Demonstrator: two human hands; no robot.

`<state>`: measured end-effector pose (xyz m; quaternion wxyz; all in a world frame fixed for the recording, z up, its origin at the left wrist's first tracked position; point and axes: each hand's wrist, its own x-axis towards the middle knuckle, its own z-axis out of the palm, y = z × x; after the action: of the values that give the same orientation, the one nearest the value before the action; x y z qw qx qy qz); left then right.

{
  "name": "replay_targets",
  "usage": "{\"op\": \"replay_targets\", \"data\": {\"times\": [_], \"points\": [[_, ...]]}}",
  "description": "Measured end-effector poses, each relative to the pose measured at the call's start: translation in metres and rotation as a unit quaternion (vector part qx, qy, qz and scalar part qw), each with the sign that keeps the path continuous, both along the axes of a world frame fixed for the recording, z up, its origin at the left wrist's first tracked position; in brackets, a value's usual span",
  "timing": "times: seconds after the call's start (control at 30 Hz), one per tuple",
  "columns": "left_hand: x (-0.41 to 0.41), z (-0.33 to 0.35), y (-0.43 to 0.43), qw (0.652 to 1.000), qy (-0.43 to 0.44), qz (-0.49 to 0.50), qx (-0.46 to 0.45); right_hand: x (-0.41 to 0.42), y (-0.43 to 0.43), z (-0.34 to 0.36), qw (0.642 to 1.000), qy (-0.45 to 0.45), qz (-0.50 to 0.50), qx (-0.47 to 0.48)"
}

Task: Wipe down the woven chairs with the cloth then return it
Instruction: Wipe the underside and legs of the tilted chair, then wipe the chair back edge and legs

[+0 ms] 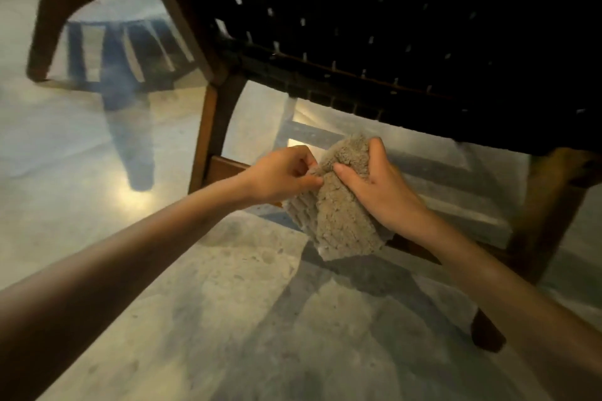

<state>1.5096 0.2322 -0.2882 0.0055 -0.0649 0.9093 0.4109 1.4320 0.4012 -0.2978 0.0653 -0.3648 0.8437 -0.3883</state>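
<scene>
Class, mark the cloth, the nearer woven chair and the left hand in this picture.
cloth (338, 225), head view, on its fluffy middle.
nearer woven chair (391, 26), head view, on the dark weave.
left hand (280, 174), head view, on the back of the hand.

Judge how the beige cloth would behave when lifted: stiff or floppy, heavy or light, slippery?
Probably floppy: the cloth bunches in the grip of the right hand and its lower end hangs loose. Likely light: the left hand holds an edge with a mere pinch. Its shaggy pile looks grippy, so slipping seems unlikely.

Living space: woven chair (391, 42), polished floor (228, 319)
</scene>
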Motion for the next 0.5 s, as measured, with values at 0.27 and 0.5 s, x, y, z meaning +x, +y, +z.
{"op": "replay_targets", "data": {"times": [0.27, 0.5], "points": [[0.075, 0.033, -0.087, 0.985, -0.063, 0.141, 0.077, 0.050, -0.121, 0.037, 0.993, -0.041, 0.074, 0.088], [0.142, 0.143, -0.128, 0.961, -0.098, 0.218, 0.139, 0.112, -0.178, 0.150, 0.974, -0.089, 0.148, 0.146]]}}
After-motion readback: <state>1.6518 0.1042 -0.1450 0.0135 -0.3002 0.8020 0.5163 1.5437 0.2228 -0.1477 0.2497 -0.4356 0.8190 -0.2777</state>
